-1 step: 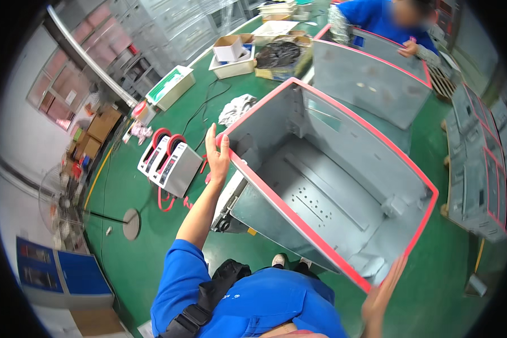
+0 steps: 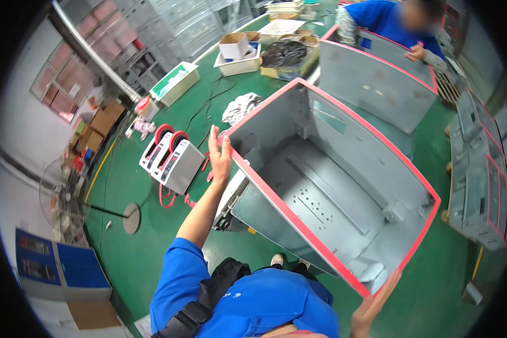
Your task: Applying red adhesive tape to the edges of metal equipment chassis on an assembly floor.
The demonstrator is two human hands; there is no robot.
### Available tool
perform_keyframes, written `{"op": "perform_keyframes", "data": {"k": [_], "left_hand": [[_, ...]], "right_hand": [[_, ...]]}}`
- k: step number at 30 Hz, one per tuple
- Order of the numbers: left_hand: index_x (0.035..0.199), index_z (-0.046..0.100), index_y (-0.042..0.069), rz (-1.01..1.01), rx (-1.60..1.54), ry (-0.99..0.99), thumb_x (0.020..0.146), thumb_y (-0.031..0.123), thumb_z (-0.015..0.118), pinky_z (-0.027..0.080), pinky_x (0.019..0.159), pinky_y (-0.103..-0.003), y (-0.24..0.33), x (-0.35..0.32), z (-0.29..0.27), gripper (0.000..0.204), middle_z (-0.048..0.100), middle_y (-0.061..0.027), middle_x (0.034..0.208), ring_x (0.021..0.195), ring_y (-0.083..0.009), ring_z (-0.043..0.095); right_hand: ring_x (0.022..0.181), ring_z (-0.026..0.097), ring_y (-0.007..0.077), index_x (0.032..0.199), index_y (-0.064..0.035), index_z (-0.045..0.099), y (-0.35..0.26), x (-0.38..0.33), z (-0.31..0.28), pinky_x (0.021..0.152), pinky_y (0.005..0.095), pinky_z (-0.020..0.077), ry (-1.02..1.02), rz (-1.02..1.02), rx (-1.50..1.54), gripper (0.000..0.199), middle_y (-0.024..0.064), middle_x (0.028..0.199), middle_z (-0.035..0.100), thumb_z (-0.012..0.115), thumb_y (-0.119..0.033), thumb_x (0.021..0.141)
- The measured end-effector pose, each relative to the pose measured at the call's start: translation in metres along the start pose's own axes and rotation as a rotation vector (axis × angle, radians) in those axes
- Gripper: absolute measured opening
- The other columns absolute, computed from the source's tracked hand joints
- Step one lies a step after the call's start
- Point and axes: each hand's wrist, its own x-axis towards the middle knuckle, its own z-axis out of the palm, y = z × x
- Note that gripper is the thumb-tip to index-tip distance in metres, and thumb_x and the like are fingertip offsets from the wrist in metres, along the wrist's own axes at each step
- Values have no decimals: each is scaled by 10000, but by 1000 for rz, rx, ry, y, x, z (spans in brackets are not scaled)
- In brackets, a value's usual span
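At ten o'clock on this red-rimmed grey rectangular metal box [image 2: 321, 177], left hand [image 2: 221, 160] is spread. Right hand [image 2: 373, 304] lies pretty flat around five.

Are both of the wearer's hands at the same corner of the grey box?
No, the left hand is at the left corner of the grey box, the right hand at its near corner.

Left of the front box [image 2: 332, 188], tape dispensers [image 2: 181, 166] are placed; a cloth [image 2: 241, 109] is set beside its far-left edge, and a second box [image 2: 372, 84] behind its far-right edge.
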Motion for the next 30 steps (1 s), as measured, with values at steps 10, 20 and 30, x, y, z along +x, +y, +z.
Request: {"op": "perform_keyframes", "data": {"k": [10,20,30], "left_hand": [[1363,145,2,10,141,9,927,363,341,71,1067,-332,-32,15,63,599,126,-150,1422,1328,-250,73],[1356,215,21,233,248,-485,847,328,540,103,1068,-414,-37,-28,90,677,109,-187,1430,1333,-316,43],[1193,465,30,-650,541,-379,788,263,577,410,870,-398,-34,-281,-220,481,501,-181,1161,1051,-323,491]], "right_hand": [[1214,351,366,1223,133,363,71,90,37,1031,415,246,441,-168,46,496,252,1282,380,228,-243,928],[1093,488,259,1176,34,473,180,304,72,958,324,349,404,-393,-226,334,165,1183,514,299,-108,929],[973,491,319,1122,-10,477,110,207,120,841,403,390,619,-632,-399,370,175,1075,515,303,-283,942]]}}
